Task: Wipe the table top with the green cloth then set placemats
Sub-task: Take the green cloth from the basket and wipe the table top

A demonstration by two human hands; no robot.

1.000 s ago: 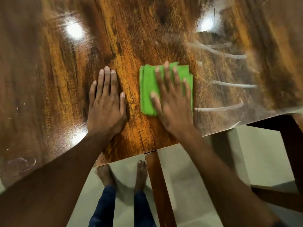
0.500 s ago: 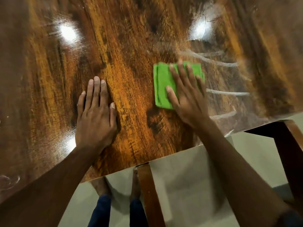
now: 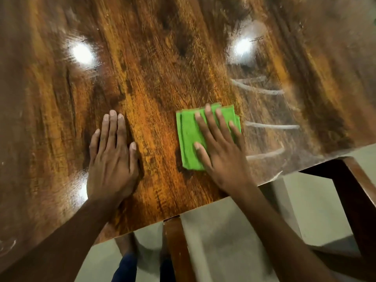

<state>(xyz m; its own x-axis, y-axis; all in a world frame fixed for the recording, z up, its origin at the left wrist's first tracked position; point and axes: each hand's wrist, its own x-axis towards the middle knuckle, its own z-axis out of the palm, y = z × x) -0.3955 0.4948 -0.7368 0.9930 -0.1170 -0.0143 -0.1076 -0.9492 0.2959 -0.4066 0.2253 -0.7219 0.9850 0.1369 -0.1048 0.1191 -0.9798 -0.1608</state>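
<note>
A folded green cloth [image 3: 189, 143] lies on the glossy dark wooden table top [image 3: 158, 68] near its front edge. My right hand [image 3: 221, 157] presses flat on the cloth with fingers spread, covering its right half. My left hand [image 3: 112, 159] rests flat on the bare wood to the left of the cloth, about a hand's width away, holding nothing. No placemats are in view.
Whitish wipe streaks [image 3: 270, 126] and a hazy film mark the wood right of the cloth. Two lamp glares reflect farther back. Below the front edge are a table leg [image 3: 177, 247], dark wooden framing [image 3: 356, 190] at right, and the pale floor.
My right hand slid the cloth to the right, away from my left hand, then back slightly left. My left hand stayed planted flat on the wood.
</note>
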